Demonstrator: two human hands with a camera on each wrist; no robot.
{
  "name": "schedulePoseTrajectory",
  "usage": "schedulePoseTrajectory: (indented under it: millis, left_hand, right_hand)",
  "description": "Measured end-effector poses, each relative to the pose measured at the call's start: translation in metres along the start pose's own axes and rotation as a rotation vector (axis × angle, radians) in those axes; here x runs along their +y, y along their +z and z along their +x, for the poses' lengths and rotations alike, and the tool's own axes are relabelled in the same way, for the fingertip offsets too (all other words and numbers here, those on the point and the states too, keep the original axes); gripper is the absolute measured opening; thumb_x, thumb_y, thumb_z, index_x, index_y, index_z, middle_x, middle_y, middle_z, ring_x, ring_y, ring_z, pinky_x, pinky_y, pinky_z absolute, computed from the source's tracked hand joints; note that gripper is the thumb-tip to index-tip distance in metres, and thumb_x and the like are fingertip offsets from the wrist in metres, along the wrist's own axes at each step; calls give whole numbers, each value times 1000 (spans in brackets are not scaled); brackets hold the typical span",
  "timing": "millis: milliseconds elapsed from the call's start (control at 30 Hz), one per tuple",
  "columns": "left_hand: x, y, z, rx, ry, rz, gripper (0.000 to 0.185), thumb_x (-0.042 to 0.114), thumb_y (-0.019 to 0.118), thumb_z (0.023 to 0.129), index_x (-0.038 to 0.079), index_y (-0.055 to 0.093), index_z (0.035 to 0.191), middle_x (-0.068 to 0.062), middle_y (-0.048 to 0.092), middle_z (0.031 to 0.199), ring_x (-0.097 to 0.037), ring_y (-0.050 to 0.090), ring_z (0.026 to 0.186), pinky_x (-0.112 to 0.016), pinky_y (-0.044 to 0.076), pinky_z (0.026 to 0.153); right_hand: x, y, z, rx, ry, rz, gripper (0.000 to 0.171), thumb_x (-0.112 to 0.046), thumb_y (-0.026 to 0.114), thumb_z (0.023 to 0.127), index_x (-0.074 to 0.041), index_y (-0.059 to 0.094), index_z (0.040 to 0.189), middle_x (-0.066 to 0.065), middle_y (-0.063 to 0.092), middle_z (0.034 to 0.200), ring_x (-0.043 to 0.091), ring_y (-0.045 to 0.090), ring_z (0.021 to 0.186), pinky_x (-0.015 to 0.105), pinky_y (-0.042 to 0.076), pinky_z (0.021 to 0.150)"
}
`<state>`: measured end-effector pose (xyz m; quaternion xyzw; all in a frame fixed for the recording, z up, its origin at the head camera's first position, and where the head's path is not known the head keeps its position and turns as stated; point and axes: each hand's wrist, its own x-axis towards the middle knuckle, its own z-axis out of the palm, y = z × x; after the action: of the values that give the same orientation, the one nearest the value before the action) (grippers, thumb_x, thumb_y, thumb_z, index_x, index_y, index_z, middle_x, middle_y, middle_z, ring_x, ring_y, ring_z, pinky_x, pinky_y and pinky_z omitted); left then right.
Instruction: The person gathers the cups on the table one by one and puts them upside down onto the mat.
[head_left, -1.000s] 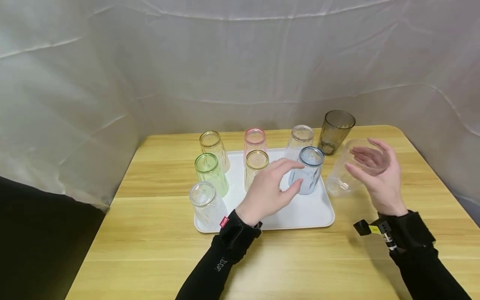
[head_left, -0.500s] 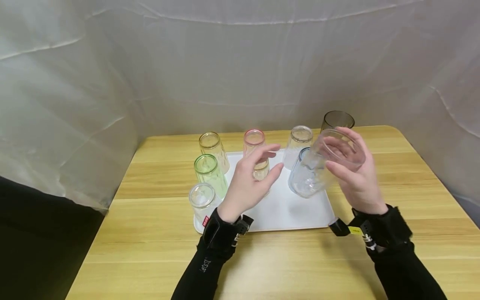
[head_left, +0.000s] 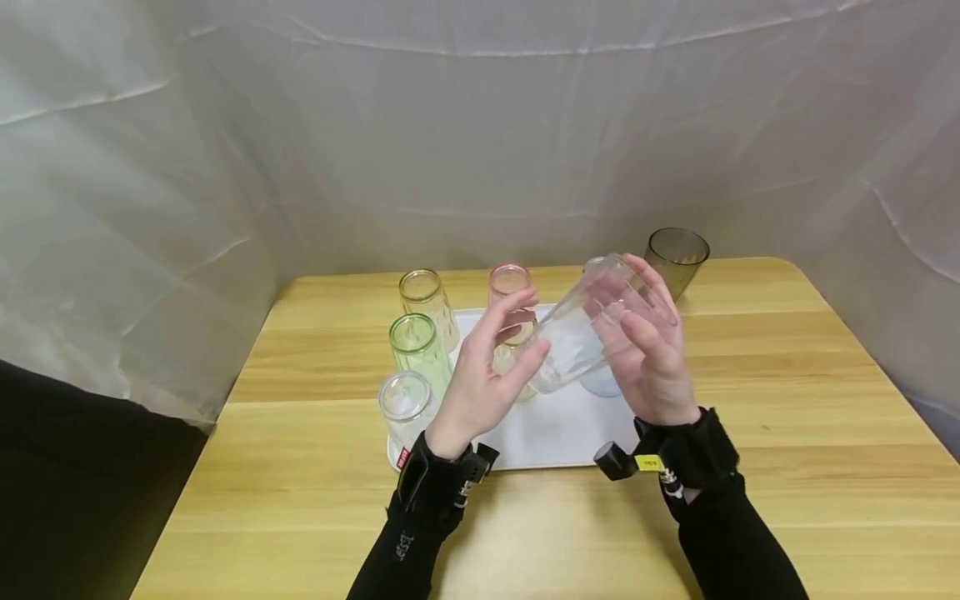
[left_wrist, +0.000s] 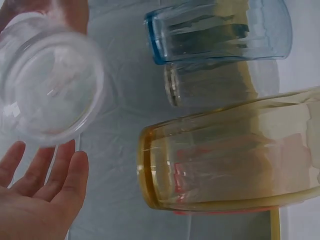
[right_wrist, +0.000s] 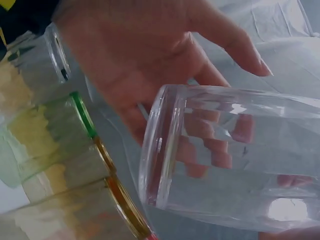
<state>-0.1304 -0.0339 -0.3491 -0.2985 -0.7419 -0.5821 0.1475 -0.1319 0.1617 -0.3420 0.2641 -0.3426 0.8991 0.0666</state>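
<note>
Left sleeve point(head_left: 405, 546) — small print, not legible.

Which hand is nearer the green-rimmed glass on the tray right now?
Left. The left hand is just right of the green-rimmed glass; the right hand holds the clear glass farther right.

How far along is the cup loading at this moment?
Done: seven cups stand upside down on the tray. In hand: the right hand holds a clear cup tilted above the tray, left hand at its base. Left: the dark cup stands upright off the tray.
</note>
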Motion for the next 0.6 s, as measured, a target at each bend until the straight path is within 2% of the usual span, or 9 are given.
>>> schedulePoseTrajectory:
  millis: [200, 400, 600]
  left_hand:
    - [-3, 1, -3, -45, 0, 6, 59, 12, 67, 92, 5, 46, 146, -15, 57, 142, -30, 64, 119, -39, 54, 104]
    - [0, 0, -5, -78, -40, 56, 67, 16, 74, 88, 13, 45, 148, -7, 56, 145, -23, 64, 111, -38, 56, 93]
    - [0, 1, -5, -87, -88, 47, 78, 20, 85, 80, 23, 46, 148, 1, 55, 146, -19, 59, 125, -43, 53, 102]
  right_hand:
    - [11, 3, -3, 13, 25, 6, 61, -9, 74, 87, -8, 43, 140, 9, 60, 131, 22, 57, 122, 36, 44, 116]
    - [20, 5, -4, 54, 44, -12, 73, -20, 81, 83, -12, 41, 143, 5, 58, 132, 20, 55, 123, 36, 41, 118]
    - [25, 5, -4, 77, 56, 6, 74, -25, 83, 82, -14, 42, 142, 4, 57, 132, 20, 53, 123, 34, 40, 116]
